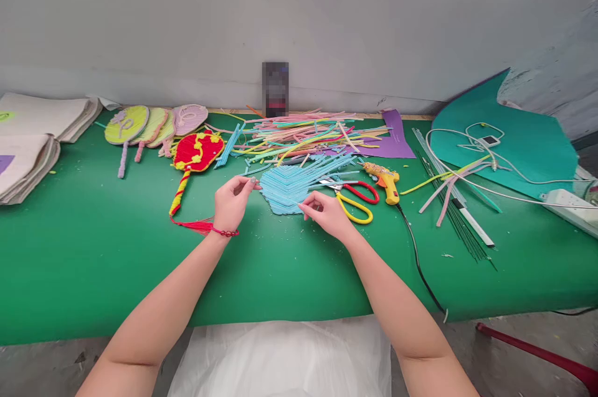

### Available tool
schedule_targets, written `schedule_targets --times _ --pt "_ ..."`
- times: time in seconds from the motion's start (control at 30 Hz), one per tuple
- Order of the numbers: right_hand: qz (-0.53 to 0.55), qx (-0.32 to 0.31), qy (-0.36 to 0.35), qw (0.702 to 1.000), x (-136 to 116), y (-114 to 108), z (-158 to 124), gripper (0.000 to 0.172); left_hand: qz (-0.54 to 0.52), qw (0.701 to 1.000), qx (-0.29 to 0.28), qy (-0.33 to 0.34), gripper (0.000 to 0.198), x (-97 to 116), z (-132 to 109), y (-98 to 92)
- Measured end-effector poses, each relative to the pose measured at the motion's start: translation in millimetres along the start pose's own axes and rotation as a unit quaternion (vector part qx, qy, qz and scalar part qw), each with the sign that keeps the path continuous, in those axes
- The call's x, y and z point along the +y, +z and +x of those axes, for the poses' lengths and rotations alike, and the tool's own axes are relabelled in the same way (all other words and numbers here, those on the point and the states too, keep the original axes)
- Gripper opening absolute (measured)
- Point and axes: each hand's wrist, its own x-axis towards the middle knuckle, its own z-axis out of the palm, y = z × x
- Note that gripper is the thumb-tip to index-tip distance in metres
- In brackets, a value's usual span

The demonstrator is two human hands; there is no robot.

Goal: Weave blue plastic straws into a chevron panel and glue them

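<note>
A light blue woven piece of pipe cleaners (284,190) lies on the green table (93,260) in front of me. My left hand (232,204) pinches its left edge with thumb and fingers closed; a red bead bracelet sits on that wrist. My right hand (324,213) rests at the piece's lower right edge, fingertips pinched on a strand end. Loose blue strands fan out from the piece toward the upper right.
A heap of coloured pipe cleaners (303,135) lies behind the piece. Red scissors (359,188), yellow scissors (355,210) and a yellow glue gun (385,182) lie to the right. A red-and-yellow fan (196,154), pastel fans (149,126), cloth bags (37,135), teal sheet (509,135), green wires (458,222).
</note>
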Motion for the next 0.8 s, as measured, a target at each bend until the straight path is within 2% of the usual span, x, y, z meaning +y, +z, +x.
schedule_targets --times 0.07,0.13,0.23,0.33,0.5,0.67,0.8 --pt "-0.04 0.004 -0.02 0.999 -1.7 5.1 -2.9 0.026 0.056 0.997 -0.023 0.045 0.032 1.8 -6.5 1.7" --pt "-0.068 0.005 -0.028 0.997 -1.0 10.0 -4.4 0.022 0.14 0.981 -0.072 0.113 0.033 3.5 -18.7 7.6" --pt "-0.097 0.015 -0.028 0.995 4.3 17.2 -3.3 0.016 0.239 0.932 -0.132 0.237 0.032 4.1 -42.7 21.4" --pt "-0.122 0.027 -0.022 0.992 10.1 24.2 -0.2 0.009 0.314 0.886 -0.183 0.289 0.039 0.9 -63.1 34.0" --pt "-0.148 0.022 -0.015 0.989 11.5 31.9 1.6 0.008 0.423 0.835 -0.234 0.262 0.05 -7.8 -72.4 40.6" --pt "-0.143 0.021 -0.021 0.989 12.3 34.0 1.6 0.015 0.481 0.818 -0.242 0.204 0.065 -8.0 -70.1 39.5" --pt "-0.156 0.026 -0.019 0.987 14.8 35.0 2.8 0.016 0.496 0.812 -0.251 0.176 0.068 -4.4 -71.9 40.3"
